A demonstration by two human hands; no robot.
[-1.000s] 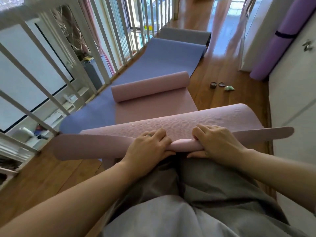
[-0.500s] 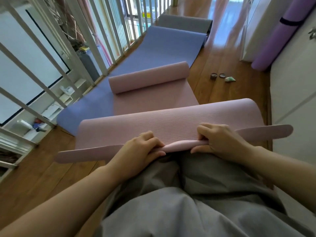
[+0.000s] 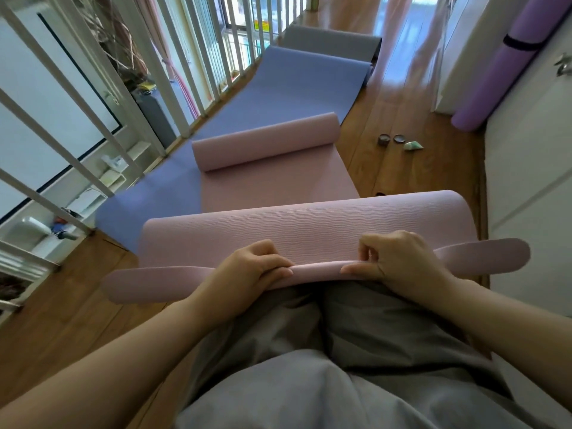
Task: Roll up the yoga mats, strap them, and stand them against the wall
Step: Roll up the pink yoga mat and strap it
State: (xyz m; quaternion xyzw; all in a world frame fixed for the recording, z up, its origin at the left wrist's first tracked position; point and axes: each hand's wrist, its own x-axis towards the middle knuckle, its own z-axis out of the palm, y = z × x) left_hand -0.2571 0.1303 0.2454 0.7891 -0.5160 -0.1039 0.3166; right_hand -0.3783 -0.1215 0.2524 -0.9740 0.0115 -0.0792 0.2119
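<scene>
the person is kneeling or sitting at the near end of the pink mat [image 3: 303, 224], which is lying along the wooden floor [image 3: 402, 97] on top of a blue mat [image 3: 278, 88], with its far end curling back on itself in a loose roll. both hands are working the near edge, just in front of the lap. the left hand [image 3: 247, 270] is curling its fingers over the folded lip and gripping it, and the right hand [image 3: 399, 261] is pinching the same lip between bent fingers and thumb. they are sitting close together near the middle, probably because the first turn needs to be tight and even there, so the unsupported ends of the edge are sticking out flat to either side. the core looks barely begun, so the rolling is judged to be at its very start. a purple rolled mat [image 3: 495, 72] is leaning against the wall [image 3: 526, 187] on the right with a dark strap [image 3: 523, 41] round it, apparently finished. a grey mat [image 3: 331, 41] is lying beyond the blue one beside the white railing [image 3: 173, 75], waiting its turn. small objects [image 3: 397, 140] are lying on the floor to the right of the mats, too small to identify.
</scene>
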